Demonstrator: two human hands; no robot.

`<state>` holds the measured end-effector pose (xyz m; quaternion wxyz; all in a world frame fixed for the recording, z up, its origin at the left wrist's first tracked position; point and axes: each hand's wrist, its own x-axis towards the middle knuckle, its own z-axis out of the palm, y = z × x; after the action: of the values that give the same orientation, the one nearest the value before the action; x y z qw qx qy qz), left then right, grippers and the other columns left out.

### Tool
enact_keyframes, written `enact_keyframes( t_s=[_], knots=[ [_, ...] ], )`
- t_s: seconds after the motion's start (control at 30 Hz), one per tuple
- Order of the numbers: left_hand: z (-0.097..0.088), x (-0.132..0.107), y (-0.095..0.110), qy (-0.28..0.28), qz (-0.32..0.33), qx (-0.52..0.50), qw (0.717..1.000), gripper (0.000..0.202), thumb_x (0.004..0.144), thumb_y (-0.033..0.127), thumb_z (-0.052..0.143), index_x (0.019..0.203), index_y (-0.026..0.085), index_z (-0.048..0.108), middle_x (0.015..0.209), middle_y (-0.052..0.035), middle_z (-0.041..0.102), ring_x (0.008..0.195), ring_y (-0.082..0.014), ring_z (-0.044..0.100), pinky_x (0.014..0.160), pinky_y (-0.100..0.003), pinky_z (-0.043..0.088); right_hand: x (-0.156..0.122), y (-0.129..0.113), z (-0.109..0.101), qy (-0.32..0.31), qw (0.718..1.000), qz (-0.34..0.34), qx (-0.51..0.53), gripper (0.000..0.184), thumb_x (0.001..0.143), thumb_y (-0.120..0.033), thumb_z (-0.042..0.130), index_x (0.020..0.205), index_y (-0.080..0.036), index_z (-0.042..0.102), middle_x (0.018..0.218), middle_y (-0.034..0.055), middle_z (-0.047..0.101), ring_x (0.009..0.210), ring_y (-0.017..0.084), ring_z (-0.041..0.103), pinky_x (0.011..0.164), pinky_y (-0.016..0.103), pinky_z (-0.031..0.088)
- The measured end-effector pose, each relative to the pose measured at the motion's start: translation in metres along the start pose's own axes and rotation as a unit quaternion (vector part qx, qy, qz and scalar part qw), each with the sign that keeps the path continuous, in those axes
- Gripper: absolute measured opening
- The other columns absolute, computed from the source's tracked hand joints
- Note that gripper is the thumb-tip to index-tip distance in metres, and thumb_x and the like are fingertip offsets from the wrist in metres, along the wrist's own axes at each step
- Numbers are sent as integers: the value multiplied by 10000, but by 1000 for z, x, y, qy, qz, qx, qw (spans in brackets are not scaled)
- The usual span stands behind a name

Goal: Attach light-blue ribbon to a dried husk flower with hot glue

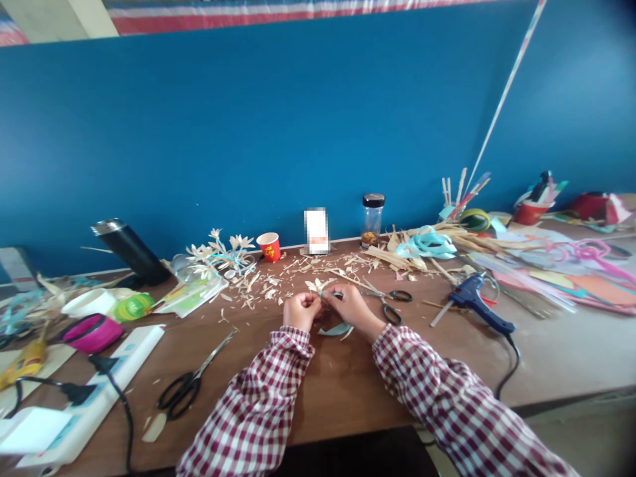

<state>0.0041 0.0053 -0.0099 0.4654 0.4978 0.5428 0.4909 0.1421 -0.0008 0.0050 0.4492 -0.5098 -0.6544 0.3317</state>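
My left hand (301, 311) and my right hand (352, 307) meet over the middle of the brown table (348, 391), both with fingers pinched. Between them they hold a small pale straw flower (320, 286) with a thin light-blue strip at its base. A curved light-blue paper scrap (336, 329) lies on the table just under my right hand. Straw shavings (268, 281) are scattered behind my hands. Small black-handled scissors (392, 303) lie right beside my right hand.
Large black scissors (191, 381) lie at front left near a white power strip (94, 391). A blue glue gun (477, 301) with its cord is at right. Finished straw flowers (218, 255), a red cup (269, 246), a glass jar (372, 220), a black flask (130, 252) and coloured paper (571, 275) line the back.
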Motion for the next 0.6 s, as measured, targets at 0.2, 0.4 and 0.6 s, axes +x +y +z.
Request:
enact_keyframes(
  t_s=[0.2, 0.4, 0.6],
  knots=[
    [-1, 1, -2, 55, 57, 125, 989, 53, 585, 198, 697, 616, 158, 679, 528, -36, 656, 509, -164, 615, 507, -233, 467, -3, 0, 5, 16, 999, 8, -43, 200, 785, -272, 568, 664, -161, 682, 619, 43, 671, 592, 173, 599, 533, 236, 400],
    [-3, -1, 1, 83, 89, 185, 975, 35, 587, 194, 685, 601, 162, 676, 570, -35, 674, 592, -177, 640, 582, -243, 461, -5, 1, 9, 23, 998, -18, -60, 170, 793, -250, 569, 685, -167, 670, 680, 43, 677, 640, 156, 595, 586, 224, 411],
    [1, -2, -4, 66, 83, 126, 986, 68, 653, 221, 672, 674, 158, 690, 608, -45, 694, 611, -179, 658, 565, -237, 497, -4, 4, 10, 33, 997, -2, -63, 161, 787, -230, 546, 716, -143, 662, 665, 47, 673, 610, 150, 590, 548, 217, 406]
  ],
)
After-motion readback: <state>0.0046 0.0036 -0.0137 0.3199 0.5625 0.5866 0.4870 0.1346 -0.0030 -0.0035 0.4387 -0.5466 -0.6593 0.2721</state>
